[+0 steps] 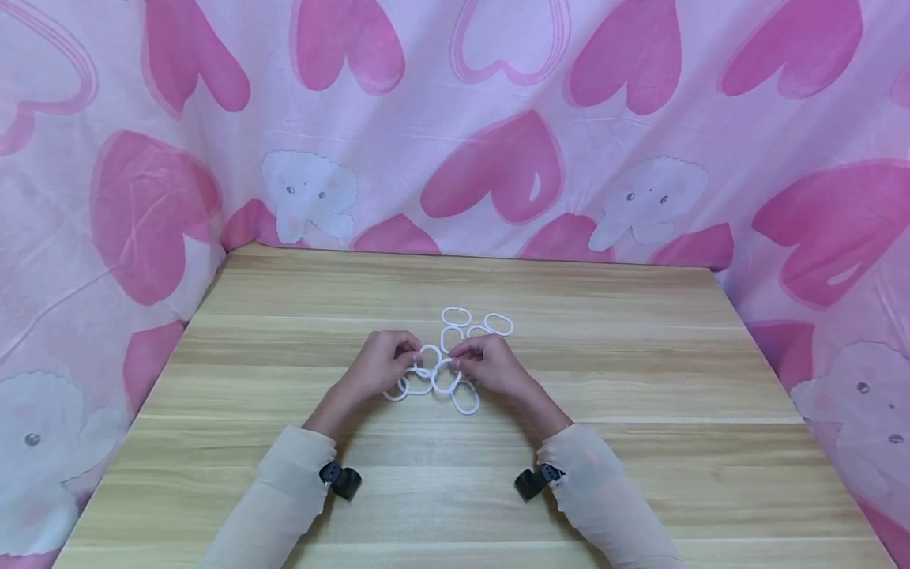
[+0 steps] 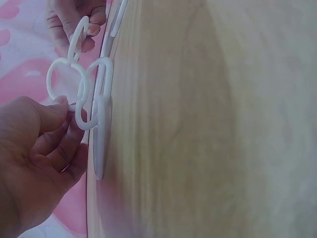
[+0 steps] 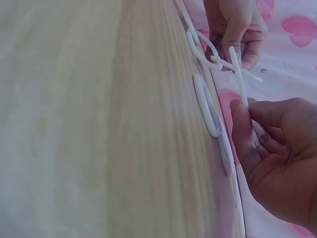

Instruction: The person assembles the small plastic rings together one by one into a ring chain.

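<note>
- We see a light wooden table (image 1: 441, 498), its grain running sideways.
- Behind it and on both sides, we see pink cloth (image 1: 398, 142) printed with darker hearts (image 1: 501, 170) and pale cartoon animals (image 1: 654, 201).

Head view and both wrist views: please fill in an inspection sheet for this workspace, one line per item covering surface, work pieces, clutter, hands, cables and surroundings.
Surface: wood-grain table, with white rings lying near its middle.
Work pieces: left-held ring appears linked to another ring; right-held ring meets it, though whether they are joined is unclear. Other white rings lie around the hands.
Clutter: nothing seen.
Hands: left hand and right hand each pinch a ring; a black device sits at each wrist.
Cables: nothing seen.
Surroundings: pink fabric with hearts and white animal figures hangs behind and at both sides.
</note>
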A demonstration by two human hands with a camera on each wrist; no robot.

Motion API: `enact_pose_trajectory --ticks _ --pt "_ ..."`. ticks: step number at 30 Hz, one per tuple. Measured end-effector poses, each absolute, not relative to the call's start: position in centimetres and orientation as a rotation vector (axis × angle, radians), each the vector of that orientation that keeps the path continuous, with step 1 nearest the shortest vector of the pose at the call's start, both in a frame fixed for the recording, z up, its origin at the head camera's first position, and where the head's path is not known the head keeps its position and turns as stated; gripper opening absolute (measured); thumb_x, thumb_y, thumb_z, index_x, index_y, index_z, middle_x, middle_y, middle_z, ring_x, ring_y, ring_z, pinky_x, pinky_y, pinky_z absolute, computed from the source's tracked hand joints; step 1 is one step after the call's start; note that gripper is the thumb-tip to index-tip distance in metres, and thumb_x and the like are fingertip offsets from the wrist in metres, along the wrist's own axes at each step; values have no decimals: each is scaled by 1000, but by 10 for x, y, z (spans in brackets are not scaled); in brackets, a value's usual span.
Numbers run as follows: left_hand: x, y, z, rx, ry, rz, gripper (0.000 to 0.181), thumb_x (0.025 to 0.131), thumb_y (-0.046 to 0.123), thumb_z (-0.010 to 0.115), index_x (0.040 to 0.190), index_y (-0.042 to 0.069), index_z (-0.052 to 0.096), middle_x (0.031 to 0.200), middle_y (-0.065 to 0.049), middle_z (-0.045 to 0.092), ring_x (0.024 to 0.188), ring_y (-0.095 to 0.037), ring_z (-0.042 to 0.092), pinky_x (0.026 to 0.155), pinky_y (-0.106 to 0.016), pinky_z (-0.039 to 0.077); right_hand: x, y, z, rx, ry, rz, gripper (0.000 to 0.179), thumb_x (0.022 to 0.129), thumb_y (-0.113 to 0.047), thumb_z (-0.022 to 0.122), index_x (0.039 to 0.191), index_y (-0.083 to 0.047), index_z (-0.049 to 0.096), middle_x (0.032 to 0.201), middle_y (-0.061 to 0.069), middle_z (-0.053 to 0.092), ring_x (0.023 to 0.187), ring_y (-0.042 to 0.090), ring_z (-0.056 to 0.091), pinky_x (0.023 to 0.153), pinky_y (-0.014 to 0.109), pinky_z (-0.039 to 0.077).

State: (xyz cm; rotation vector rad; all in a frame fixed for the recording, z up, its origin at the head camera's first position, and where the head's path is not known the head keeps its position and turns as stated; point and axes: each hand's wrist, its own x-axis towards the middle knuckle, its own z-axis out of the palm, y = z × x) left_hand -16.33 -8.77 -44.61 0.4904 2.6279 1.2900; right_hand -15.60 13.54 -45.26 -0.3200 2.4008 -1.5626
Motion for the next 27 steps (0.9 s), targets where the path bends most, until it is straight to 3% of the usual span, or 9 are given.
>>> enact_pose_trajectory --ticks 14,27 --pt "-162 -85 -447 590 2570 1260 7 93 3 69 96 2 75 85 -9 75 76 -11 63 70 -22 53 -159 135 -455 -218 2448 -1696 17 91 6 65 106 11 71 94 27 73 76 11 67 69 19 58" --pt "-162 -85 -448 608 2514 1234 10 94 6 69 100 2 75 89 -9 76 80 -11 66 75 -24 56 -160 148 -453 -225 2443 -1780 21 91 4 66 110 13 69 96 29 71 74 2 61 68 13 51"
